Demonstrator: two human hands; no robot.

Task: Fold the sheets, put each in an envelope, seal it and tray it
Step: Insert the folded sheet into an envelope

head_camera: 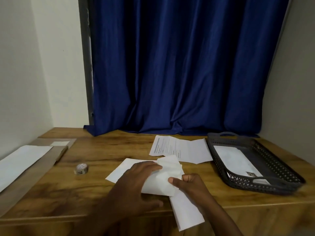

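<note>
Folded sheet (pixel 162 178): light, limp paper at table (pixel 105 154) centre; I judge it creases easily and slides on wood, so I take it by the edges.
Envelope (pixel 119 172): thin, flat under the sheet, poking out toward 9 o'clock.
My left hand (pixel 134 181): fingers spread, pressing flat on sheet and envelope.
My right hand (pixel 189 183): thumb and fingers pinched on the sheet's 3 o'clock edge.
Tray (pixel 255 186): at 2 o'clock, one sealed envelope (pixel 235 160) inside.
Tape roll (pixel 81 168): at 9 o'clock, untouched.
</note>
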